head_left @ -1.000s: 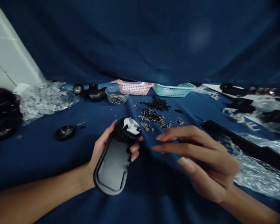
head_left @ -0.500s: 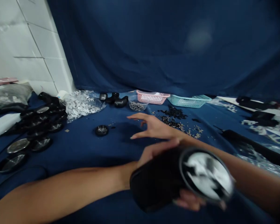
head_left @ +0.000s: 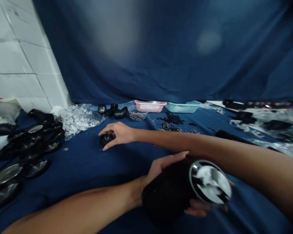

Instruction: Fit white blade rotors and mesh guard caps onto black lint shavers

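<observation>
My left hand [head_left: 161, 165] is wrapped round a thick black cylindrical housing [head_left: 171, 191], held tilted at the lower middle. Its round end, with a shiny silver rim [head_left: 211, 183] and white and black parts inside, faces right and up. My right hand [head_left: 119, 133] is stretched across to the left, thumb and fingers closed around a small round black part [head_left: 106, 138] on the blue cloth. Whether that part has left the cloth, I cannot tell. The right forearm passes beyond the housing.
Black round pieces [head_left: 36, 143] are heaped at the left, beside a clear bag of white parts [head_left: 80, 120]. At the back stand a bowl of small screws [head_left: 136, 116], a pink basket [head_left: 150, 106] and a teal basket [head_left: 184, 107]. Loose black bits [head_left: 172, 119] lie before them.
My right hand has moved left from the middle of the cloth to the small round black part and closed around it. My left hand still holds the housing. The view has shifted slightly.
</observation>
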{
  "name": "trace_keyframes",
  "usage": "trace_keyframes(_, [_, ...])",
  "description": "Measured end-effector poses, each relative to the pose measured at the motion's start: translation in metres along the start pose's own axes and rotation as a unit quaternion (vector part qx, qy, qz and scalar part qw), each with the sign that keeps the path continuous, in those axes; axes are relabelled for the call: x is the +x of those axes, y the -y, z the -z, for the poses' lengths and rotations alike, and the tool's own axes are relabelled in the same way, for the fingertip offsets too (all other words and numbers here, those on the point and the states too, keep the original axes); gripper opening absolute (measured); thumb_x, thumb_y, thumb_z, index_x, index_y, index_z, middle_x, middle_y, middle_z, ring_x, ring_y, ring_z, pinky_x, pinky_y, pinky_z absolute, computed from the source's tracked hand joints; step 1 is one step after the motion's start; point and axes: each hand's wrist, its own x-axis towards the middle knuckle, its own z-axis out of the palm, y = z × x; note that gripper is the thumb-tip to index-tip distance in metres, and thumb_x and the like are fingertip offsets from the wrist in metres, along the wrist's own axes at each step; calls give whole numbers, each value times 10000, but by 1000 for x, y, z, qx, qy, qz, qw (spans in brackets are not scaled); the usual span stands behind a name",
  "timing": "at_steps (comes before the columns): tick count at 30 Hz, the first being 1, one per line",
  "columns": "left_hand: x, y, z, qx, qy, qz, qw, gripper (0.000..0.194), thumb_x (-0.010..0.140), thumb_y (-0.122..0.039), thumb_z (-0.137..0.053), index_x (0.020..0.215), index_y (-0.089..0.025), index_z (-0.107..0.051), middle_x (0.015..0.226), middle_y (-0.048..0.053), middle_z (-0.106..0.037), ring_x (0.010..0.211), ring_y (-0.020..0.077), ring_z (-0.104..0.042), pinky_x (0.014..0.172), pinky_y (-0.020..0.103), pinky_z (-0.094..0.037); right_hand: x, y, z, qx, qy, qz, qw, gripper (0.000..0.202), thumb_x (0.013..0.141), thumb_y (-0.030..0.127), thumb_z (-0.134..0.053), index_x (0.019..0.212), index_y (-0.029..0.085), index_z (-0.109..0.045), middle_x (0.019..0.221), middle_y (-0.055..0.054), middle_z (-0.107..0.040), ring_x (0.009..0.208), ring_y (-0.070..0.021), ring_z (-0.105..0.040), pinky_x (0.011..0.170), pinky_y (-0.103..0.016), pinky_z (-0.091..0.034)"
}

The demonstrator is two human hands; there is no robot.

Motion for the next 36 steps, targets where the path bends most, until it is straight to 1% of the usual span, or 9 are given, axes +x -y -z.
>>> trace_keyframes(4, [0, -5, -2, -38, 33, 19, 999, 512, 854, -580, -583, 971, -100, -716, 700, 77, -629, 535, 141, -495, 475, 245, -351, -51, -7, 49, 54, -123, -39, 990, 694, 623, 337, -925, 1215, 189, -593, 1122, -70, -683, 991, -215, -680, 870, -342, -565])
trace_keyframes(8, [3, -15, 2, -88, -22, -23, 996, 542, 943, -528, -461, 862, -50, -704, 614, 60, -560, 530, 112, -474, 464, 184, -382, -134, -9, 93, 100, -233, -71, 965, 531, 661, 288, -888, 1109, 183, -623, 1123, -57, -693, 1068, -208, -673, 949, -348, -555])
trace_keyframes(12, [2, -13, 15, -97, -52, -53, 992, 566, 981, -523, -407, 991, -56, -726, 706, 94, -601, 637, 150, -550, 500, 186, -438, -208, -11, 106, 125, -306, -106, 938, 399, 751, 318, -833, 1088, 160, -687, 1134, -72, -700, 1067, -208, -675, 1004, -383, -532])
trace_keyframes(15, [2, -10, 21, -114, -72, -62, 989, 498, 986, -496, -430, 1036, -102, -731, 764, 95, -619, 651, 151, -548, 506, 198, -456, -238, -23, 100, 157, -341, -116, 920, 512, 758, 299, -826, 1215, 188, -626, 1184, -72, -689, 1021, -187, -690, 926, -358, -575])
trace_keyframes(18, [4, -9, 22, -127, -99, -65, 985, 484, 984, -476, -448, 1083, -91, -724, 825, 110, -641, 647, 144, -546, 516, 209, -477, -245, -41, 88, 187, -354, -116, 909, 572, 720, 280, -855, 1215, 204, -578, 1178, -73, -691, 983, -178, -699, 856, -332, -595])
trace_keyframes(21, [5, -10, 21, -144, -133, -75, 978, 472, 989, -443, -450, 1095, -71, -721, 880, 127, -662, 653, 138, -553, 558, 219, -509, -239, -49, 73, 210, -347, -107, 908, 482, 707, 284, -870, 1097, 183, -607, 1131, -75, -705, 1008, -186, -695, 921, -353, -573])
trace_keyframes(24, [7, -12, 22, -162, -153, -85, 971, 444, 984, -420, -475, 1083, -67, -725, 923, 137, -679, 668, 136, -563, 591, 219, -526, -234, -41, 61, 233, -310, -95, 917, 459, 696, 274, -883, 1078, 166, -651, 1132, -83, -713, 1046, -201, -692, 981, -375, -552])
trace_keyframes(30, [13, -15, 23, -199, -202, -73, 956, 512, 1018, -397, -387, 948, -43, -750, 852, 135, -693, 667, 137, -592, 629, 213, -540, -240, -16, 54, 255, -256, -98, 927, 561, 728, 234, -871, 1243, 187, -655, 1194, -72, -714, 1102, -206, -696, 1015, -369, -551])
trace_keyframes(36, [14, -15, 22, -188, -235, -57, 952, 489, 1000, -390, -418, 937, -36, -749, 817, 130, -703, 611, 139, -602, 578, 220, -543, -243, -13, 50, 284, -275, -92, 914, 646, 719, 174, -873, 1290, 210, -572, 1245, -91, -690, 1074, -212, -718, 1047, -424, -544])
